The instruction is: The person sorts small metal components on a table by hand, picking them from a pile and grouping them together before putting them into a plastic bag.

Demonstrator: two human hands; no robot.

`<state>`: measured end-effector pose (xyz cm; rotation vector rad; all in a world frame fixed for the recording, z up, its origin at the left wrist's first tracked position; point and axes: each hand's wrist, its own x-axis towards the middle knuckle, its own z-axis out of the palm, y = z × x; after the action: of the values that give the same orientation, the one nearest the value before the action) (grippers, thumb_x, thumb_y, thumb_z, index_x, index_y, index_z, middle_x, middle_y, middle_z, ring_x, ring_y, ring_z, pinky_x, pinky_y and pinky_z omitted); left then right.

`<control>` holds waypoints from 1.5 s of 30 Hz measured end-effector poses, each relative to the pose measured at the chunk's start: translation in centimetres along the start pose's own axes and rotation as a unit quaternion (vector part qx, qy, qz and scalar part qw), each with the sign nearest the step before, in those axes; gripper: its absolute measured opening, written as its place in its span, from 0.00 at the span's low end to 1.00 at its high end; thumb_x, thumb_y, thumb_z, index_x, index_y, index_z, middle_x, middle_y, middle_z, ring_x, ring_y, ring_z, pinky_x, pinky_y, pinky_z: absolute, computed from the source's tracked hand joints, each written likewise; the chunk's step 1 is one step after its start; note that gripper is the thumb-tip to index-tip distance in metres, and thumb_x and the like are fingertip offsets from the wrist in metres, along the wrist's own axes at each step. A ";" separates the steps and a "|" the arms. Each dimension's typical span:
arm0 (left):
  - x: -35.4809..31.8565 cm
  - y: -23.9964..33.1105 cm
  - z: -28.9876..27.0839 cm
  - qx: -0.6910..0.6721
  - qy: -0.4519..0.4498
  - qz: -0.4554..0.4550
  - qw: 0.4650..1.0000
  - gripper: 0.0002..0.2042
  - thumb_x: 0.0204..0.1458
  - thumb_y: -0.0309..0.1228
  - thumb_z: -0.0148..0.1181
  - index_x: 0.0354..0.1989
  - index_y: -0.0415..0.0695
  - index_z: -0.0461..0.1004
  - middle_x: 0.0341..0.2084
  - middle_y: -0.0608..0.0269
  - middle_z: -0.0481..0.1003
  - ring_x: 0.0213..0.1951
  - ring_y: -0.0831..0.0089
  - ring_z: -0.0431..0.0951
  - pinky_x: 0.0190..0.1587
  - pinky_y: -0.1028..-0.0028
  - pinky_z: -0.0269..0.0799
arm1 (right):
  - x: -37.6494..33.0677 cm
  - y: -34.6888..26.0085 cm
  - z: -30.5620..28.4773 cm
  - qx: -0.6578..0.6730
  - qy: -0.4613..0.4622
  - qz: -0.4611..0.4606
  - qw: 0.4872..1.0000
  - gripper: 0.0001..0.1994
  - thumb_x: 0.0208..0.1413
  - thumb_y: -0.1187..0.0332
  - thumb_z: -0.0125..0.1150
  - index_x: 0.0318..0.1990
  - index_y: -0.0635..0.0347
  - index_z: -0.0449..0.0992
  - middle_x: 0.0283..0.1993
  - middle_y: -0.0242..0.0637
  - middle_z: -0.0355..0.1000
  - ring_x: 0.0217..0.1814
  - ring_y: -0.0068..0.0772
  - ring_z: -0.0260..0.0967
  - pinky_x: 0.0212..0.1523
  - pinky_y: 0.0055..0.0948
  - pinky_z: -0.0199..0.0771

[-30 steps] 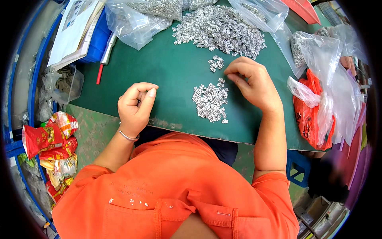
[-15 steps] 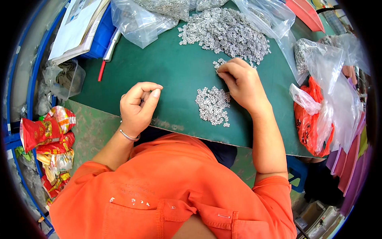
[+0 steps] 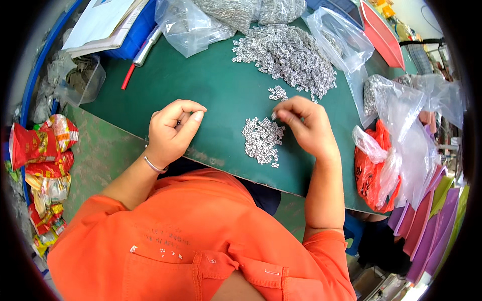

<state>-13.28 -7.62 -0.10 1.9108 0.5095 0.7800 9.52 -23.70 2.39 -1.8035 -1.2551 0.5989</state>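
Note:
Small, wavy, silver metal pieces lie on the green tabletop (image 3: 216,80). My right hand (image 3: 309,128) is closed in a pinch, a small metal piece (image 3: 274,115) showing at its fingertips. Just below and to the left of those fingertips sits a small pile of the pieces (image 3: 262,141). Above the hand is a little cluster (image 3: 277,93), and beyond it spreads a large heap (image 3: 291,55). My left hand (image 3: 173,129) hovers near the table's front edge, fingers curled and thumb against the forefinger. Whatever it holds, if anything, is hidden inside the curl.
Clear plastic bags (image 3: 228,15) of metal pieces stand behind the heap. A red-handled tool (image 3: 129,75) lies by a blue bin (image 3: 136,32) with papers. At right are a red tray (image 3: 384,35) and a red plastic bag (image 3: 369,170). Snack packets (image 3: 42,145) hang at left.
My right hand has come back from the little cluster toward the small pile, with a metal piece in its fingertips. My left hand keeps its curl. The whole view has shifted slightly.

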 end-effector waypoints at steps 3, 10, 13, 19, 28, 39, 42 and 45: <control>-0.1 -0.1 0.0 -0.003 0.000 -0.002 1.000 0.03 0.53 0.22 0.56 0.33 0.37 0.75 0.14 0.79 0.60 0.17 0.90 0.54 0.20 0.83 0.49 | 1.3 -1.0 0.1 -0.184 0.028 -0.092 0.978 0.05 0.47 0.76 0.60 0.34 0.63 0.77 0.31 0.38 0.72 0.35 0.45 0.71 0.35 0.35 0.71; -0.1 0.0 -0.1 -0.009 0.005 0.003 1.000 0.03 0.52 0.22 0.57 0.33 0.38 0.75 0.13 0.78 0.60 0.17 0.89 0.55 0.20 0.83 0.49 | 2.4 0.4 -0.4 -0.192 0.031 -0.148 0.970 0.05 0.46 0.76 0.62 0.33 0.61 0.77 0.31 0.38 0.72 0.34 0.41 0.71 0.35 0.33 0.71; 0.0 0.1 -0.3 -0.002 0.002 -0.002 1.000 0.03 0.52 0.22 0.56 0.33 0.38 0.75 0.13 0.78 0.60 0.17 0.89 0.55 0.20 0.83 0.49 | 1.6 -0.8 -0.7 -0.073 -0.035 -0.081 0.993 0.04 0.45 0.77 0.63 0.31 0.63 0.77 0.28 0.40 0.72 0.32 0.40 0.71 0.33 0.30 0.71; -0.1 -0.1 -0.2 -0.011 -0.012 -0.015 1.000 0.03 0.53 0.22 0.56 0.33 0.38 0.75 0.14 0.78 0.61 0.17 0.89 0.54 0.20 0.83 0.49 | 3.7 0.8 1.5 -0.255 0.119 -0.152 0.947 0.04 0.42 0.77 0.63 0.28 0.63 0.76 0.32 0.37 0.69 0.37 0.41 0.66 0.37 0.35 0.69; 0.2 0.5 -0.3 -0.189 -0.001 -0.148 0.971 0.05 0.56 0.23 0.52 0.38 0.38 0.72 0.13 0.77 0.59 0.15 0.89 0.54 0.18 0.85 0.51 | 3.2 2.5 0.3 -0.095 0.216 -0.097 0.967 0.04 0.48 0.80 0.60 0.33 0.62 0.74 0.32 0.38 0.72 0.34 0.35 0.70 0.36 0.28 0.70; 5.3 2.2 6.3 -0.606 -0.172 -0.477 0.614 0.13 0.62 0.37 0.44 0.42 0.37 0.67 0.29 0.63 0.69 0.26 0.77 0.69 0.25 0.80 0.67 | 3.1 0.8 0.0 -0.159 0.191 -0.120 0.961 0.05 0.47 0.77 0.61 0.33 0.64 0.77 0.30 0.41 0.73 0.31 0.42 0.72 0.33 0.33 0.72; 7.3 2.4 6.1 -0.584 -0.176 -0.481 0.629 0.10 0.61 0.35 0.45 0.35 0.41 0.67 0.20 0.73 0.58 0.17 0.83 0.55 0.15 0.83 0.51 | 3.2 1.8 0.1 -0.190 0.166 -0.016 0.967 0.04 0.48 0.74 0.61 0.32 0.62 0.78 0.30 0.40 0.70 0.33 0.44 0.70 0.35 0.36 0.71; 9.0 1.9 5.4 -0.547 -0.192 -0.426 0.695 0.10 0.61 0.34 0.46 0.36 0.40 0.68 0.17 0.75 0.58 0.16 0.85 0.55 0.15 0.84 0.52 | 3.1 2.1 0.0 -0.194 0.152 0.017 0.969 0.04 0.49 0.71 0.62 0.31 0.60 0.79 0.30 0.39 0.69 0.35 0.44 0.70 0.37 0.37 0.70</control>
<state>-3.11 -6.08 2.59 0.5136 0.4315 -0.0421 11.76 -21.13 0.89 -2.1433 -1.1864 0.0830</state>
